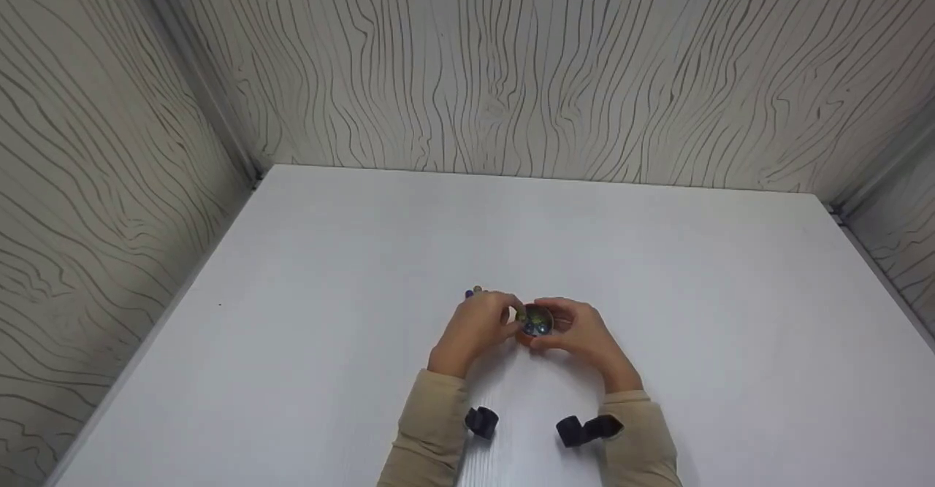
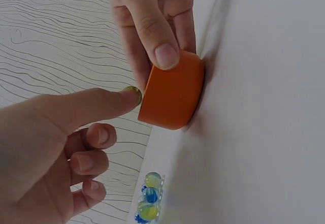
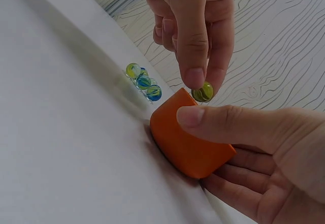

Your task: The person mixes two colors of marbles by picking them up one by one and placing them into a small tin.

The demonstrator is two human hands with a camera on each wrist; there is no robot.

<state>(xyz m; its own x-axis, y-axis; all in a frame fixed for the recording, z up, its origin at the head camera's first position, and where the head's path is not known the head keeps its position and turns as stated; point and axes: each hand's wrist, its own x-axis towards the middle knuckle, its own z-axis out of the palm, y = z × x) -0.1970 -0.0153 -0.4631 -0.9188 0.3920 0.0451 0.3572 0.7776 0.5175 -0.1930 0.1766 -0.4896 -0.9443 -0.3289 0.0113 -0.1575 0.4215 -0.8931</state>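
Observation:
My left hand [image 1: 478, 328] pinches a yellow-green glass marble [image 3: 202, 92] between thumb and index finger, right at the rim of a small orange bowl [image 2: 173, 93]. The bowl stands upright on the white table, and several marbles [image 1: 539, 320] lie inside it in the head view. My right hand [image 1: 582, 332] holds the bowl from its right side, thumb on the near wall and fingers round the far side. In the left wrist view, the other fingers of my left hand are curled in. Several blue, yellow and clear marbles [image 2: 151, 195] sit together on the table beyond my left hand.
The white table [image 1: 350, 253] meets a wood-grain patterned wall [image 1: 467, 71] at the back. Similar panels [image 1: 73, 180] stand along the sides. Black camera mounts [image 1: 482, 423] stick out from the inner sides of both sleeves.

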